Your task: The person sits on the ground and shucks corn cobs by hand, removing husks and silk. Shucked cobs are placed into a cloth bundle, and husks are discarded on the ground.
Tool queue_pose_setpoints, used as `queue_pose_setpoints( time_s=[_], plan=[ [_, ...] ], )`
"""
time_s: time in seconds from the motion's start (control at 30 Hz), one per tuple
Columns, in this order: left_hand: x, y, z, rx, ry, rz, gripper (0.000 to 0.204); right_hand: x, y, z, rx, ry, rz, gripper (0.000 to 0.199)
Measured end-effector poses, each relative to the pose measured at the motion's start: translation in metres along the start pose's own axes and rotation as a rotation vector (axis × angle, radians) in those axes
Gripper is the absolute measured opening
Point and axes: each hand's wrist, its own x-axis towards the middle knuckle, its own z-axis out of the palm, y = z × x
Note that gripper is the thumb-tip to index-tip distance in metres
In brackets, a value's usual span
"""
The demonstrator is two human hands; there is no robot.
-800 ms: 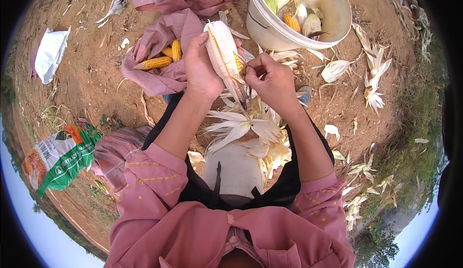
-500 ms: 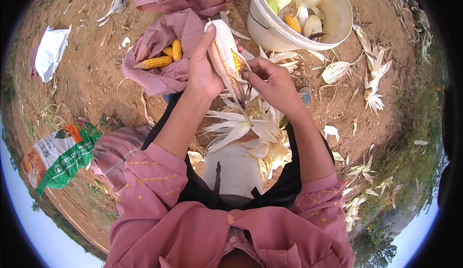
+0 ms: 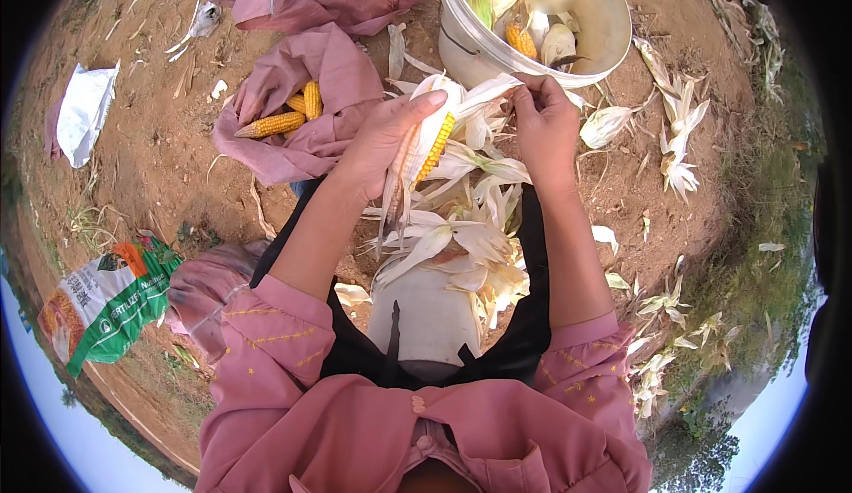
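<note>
My left hand (image 3: 383,142) is wrapped round an ear of corn (image 3: 435,149), partly in its pale husk, with a strip of yellow kernels bare along its right side. My right hand (image 3: 543,120) pinches a strip of husk (image 3: 484,95) stretched out to the right from the ear's upper end. Beyond and left of my left hand, several bare yellow cobs (image 3: 275,125) lie in a pink cloth sack (image 3: 253,157). Loose pale husks (image 3: 435,243) are heaped below the ear, between my legs.
A white bucket (image 3: 463,45) holding husked and unhusked ears stands at the far right of centre. A green and white bag (image 3: 111,302) lies at the left, and a white sheet (image 3: 86,116) farther off. Husk scraps (image 3: 679,169) are scattered on the soil at right.
My right hand has moved up and to the right, drawing a husk strip away from the ear. More yellow kernels now show along the ear's side.
</note>
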Motion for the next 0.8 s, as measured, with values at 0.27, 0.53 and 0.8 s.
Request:
queue_pose_setpoints(
  time_s=[0.27,0.53,0.8],
  plan=[
    [-0.006,-0.011,-0.007,0.531,-0.216,-0.080,0.050,0.030,0.000,-0.051,0.411,0.429,0.195,0.015],
    [0.002,-0.002,-0.003,-0.084,-0.061,0.102,0.040,0.003,0.005,-0.027,-0.561,-0.425,0.002,0.023],
    [0.009,0.004,-0.019,-0.391,-0.004,0.214,0.039,-0.009,-0.005,-0.006,-0.239,-0.753,0.199,0.030]
  ],
)
